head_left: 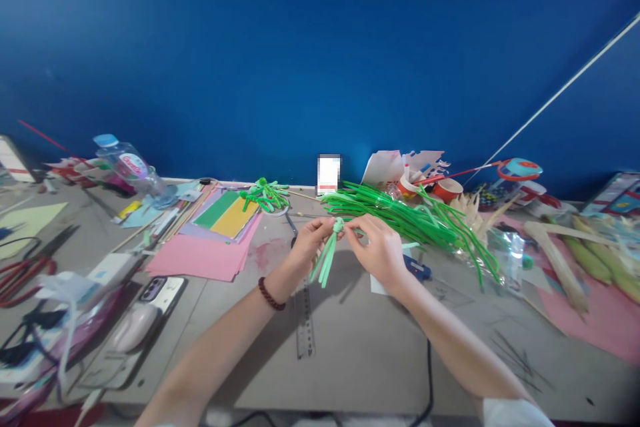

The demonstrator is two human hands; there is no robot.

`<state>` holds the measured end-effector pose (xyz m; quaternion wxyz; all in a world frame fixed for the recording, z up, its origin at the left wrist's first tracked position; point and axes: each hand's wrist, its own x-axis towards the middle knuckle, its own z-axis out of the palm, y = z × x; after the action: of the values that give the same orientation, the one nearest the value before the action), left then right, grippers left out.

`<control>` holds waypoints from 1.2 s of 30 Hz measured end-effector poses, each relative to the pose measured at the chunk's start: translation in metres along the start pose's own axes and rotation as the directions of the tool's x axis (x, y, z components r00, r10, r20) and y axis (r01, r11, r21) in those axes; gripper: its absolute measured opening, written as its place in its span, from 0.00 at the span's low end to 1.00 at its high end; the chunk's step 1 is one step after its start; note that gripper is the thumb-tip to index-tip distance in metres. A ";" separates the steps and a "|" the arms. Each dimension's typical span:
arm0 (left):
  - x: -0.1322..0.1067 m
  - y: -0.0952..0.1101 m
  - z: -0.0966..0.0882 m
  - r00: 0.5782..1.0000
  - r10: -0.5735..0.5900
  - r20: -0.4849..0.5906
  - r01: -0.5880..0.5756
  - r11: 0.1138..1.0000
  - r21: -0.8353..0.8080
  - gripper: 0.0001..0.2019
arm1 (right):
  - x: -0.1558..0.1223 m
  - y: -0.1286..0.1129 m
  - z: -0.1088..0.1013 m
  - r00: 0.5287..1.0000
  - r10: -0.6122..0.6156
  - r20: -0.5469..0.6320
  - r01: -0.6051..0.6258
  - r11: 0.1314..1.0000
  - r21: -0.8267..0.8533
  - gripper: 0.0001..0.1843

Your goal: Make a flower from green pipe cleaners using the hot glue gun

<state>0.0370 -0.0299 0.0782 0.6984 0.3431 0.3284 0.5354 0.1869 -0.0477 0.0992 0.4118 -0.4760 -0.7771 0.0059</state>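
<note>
Both my hands meet over the middle of the grey table (350,347). My left hand (311,240) pinches a small bundle of light green pipe cleaners (327,257) near its knotted top, and the loose ends hang down toward me. My right hand (377,247) pinches the same bundle at the knot from the other side. A dark bead bracelet (270,295) sits on my left wrist. Just behind my hands lies a big heap of bright green pipe cleaners (415,217).
A clear ruler (304,320) lies under my hands. Pink, green and yellow paper sheets (215,240) lie at the left, with a finished green pipe-cleaner piece (265,195) behind them. A phone (163,288), red scissors (20,273), a water bottle (127,163), a glue gun (417,270) and corn husks (575,260) surround them.
</note>
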 end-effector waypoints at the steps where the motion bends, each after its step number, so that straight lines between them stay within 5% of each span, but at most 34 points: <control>1: -0.001 0.000 0.000 1.000 0.004 -0.008 -0.003 1.000 0.013 0.12 | -0.001 0.000 0.000 1.000 -0.003 -0.001 0.003 1.000 0.000 0.07; 10: -0.003 -0.003 0.004 0.998 0.043 -0.050 -0.043 0.999 -0.001 0.10 | -0.004 0.001 0.000 1.000 -0.014 -0.016 0.014 0.999 0.033 0.09; 28: 0.003 -0.002 -0.005 0.986 0.138 0.095 -0.150 0.979 0.139 0.11 | -0.003 0.003 0.002 0.995 -0.076 -0.072 0.075 0.997 -0.006 0.08; 36: 0.000 0.000 0.000 0.998 0.018 0.052 -0.017 0.999 -0.028 0.11 | -0.001 0.005 0.002 0.999 -0.001 -0.045 0.005 0.996 0.089 0.10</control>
<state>0.0368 -0.0294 0.0781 0.7067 0.3502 0.2996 0.5368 0.1895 -0.0451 0.0950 0.4500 -0.4561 -0.7672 0.0294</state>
